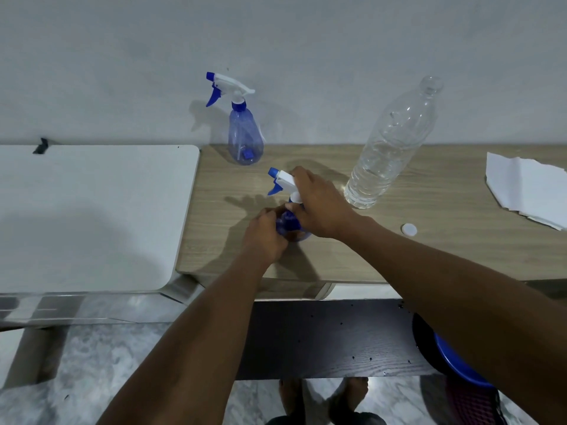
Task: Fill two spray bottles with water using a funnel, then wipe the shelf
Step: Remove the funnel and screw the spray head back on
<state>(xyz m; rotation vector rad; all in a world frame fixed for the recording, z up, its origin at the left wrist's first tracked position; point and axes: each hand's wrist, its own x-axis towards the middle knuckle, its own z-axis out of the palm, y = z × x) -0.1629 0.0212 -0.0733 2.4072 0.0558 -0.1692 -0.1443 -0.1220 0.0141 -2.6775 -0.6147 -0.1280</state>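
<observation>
A blue spray bottle (291, 226) stands near the middle of the wooden shelf top (429, 246). My left hand (265, 237) grips its body from the left. My right hand (319, 207) is closed over its white and blue trigger head (280, 180) and collar. A second blue spray bottle (245, 139) stands upright by the wall, untouched, with its trigger head on. A large clear water bottle (389, 148) stands uncapped to the right, partly full. Its white cap (409, 229) lies on the wood. No funnel is in view.
White paper towels (527, 188) lie at the right end of the shelf top. A white table (92, 210) adjoins on the left. Below are a dark shelf board (322, 338), a blue and black round object (451, 360), and the marble floor.
</observation>
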